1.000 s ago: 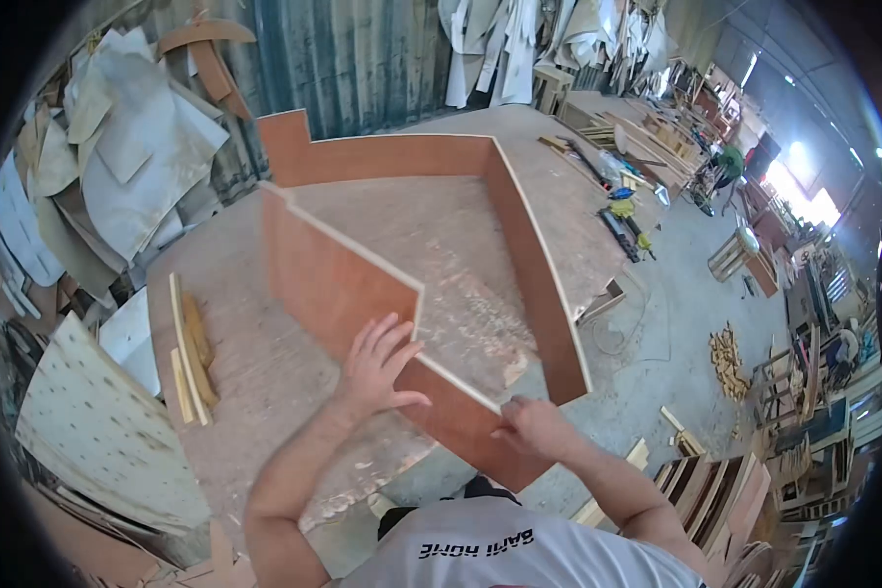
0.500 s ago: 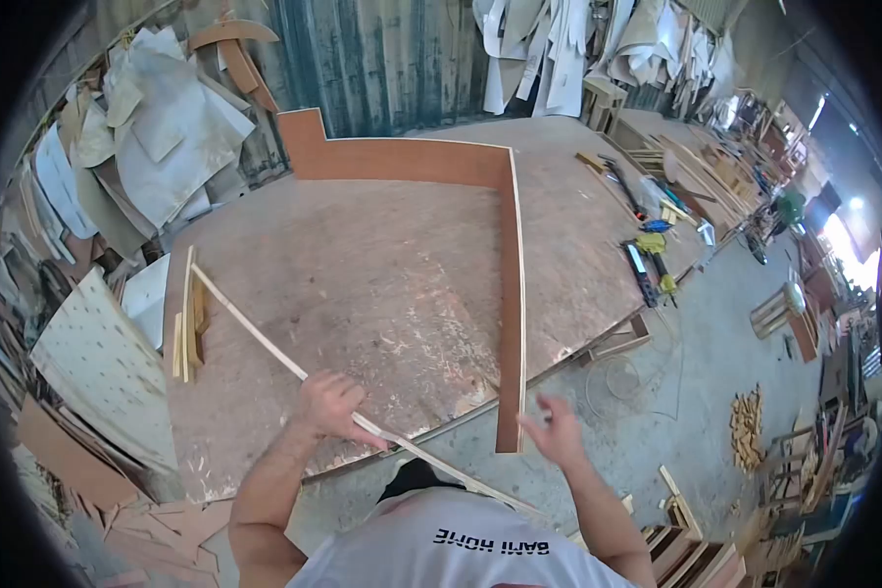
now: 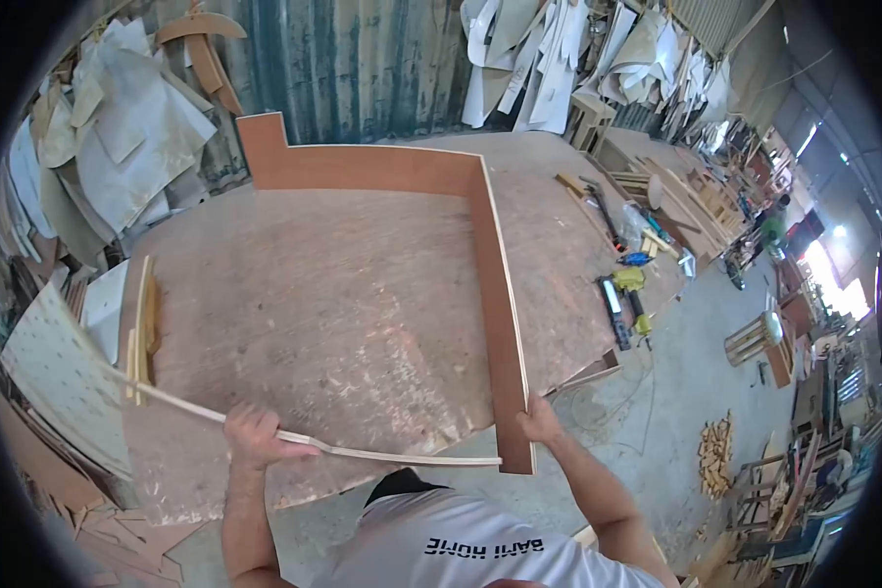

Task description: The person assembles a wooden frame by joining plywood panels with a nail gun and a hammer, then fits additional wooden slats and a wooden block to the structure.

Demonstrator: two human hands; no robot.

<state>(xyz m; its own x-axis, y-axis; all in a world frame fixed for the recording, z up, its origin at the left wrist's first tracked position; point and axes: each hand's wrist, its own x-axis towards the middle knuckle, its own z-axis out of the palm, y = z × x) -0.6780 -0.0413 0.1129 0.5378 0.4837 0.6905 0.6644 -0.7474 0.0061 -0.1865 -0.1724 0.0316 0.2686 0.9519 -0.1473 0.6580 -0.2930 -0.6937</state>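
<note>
My left hand is wrapped round a long pale wooden strip, which has a bend just right of the hand. The strip's right end meets the near end of a brown panel frame standing on edge on the large worn tabletop. My right hand grips the frame's outer side close to that end, its fingers partly hidden. From there the frame runs away from me, turns left along the back and ends in a short raised piece.
Narrow wooden pieces lie at the table's left edge. On the right are a yellow-green tool, a black tool and a blue item. A stool-like object lies on the floor. Templates hang on the wall.
The strip has swung from a diagonal to nearly level, its right end now at the frame. My left hand moved left and down with it. My right hand has taken hold of the frame.
</note>
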